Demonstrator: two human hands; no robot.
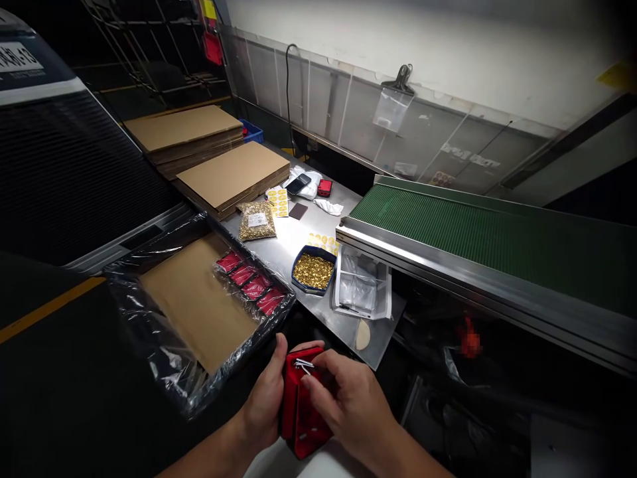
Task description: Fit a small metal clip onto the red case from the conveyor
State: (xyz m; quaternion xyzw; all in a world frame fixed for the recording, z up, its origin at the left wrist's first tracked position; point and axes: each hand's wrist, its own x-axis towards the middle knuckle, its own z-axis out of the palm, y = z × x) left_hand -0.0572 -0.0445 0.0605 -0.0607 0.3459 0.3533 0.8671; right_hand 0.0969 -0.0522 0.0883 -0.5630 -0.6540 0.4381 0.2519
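Head camera shows, at the far left, a black crate lined with clear plastic, in which a cardboard sheet lies and, along its right part, a row of red packets. Then comes the left hand, which grasps a red case from its left side, thumb up along the edge and some fingers behind. This case is held in front of the body, between the two hands, somewhat tilted. Near its upper end are several thin white pieces. Over the case, the right hand has thumb and forefinger at these pieces; I cannot tell if they are pinched firmly or only touched. To handle them well, I think the left hand should keep the case steady, and the right should work with light fingertips, one piece at a time, so that none slips down. Beyond, on the metal table, are a dark blue tray of gold pieces, a white bin just beside it, and rightmost a green conveyor
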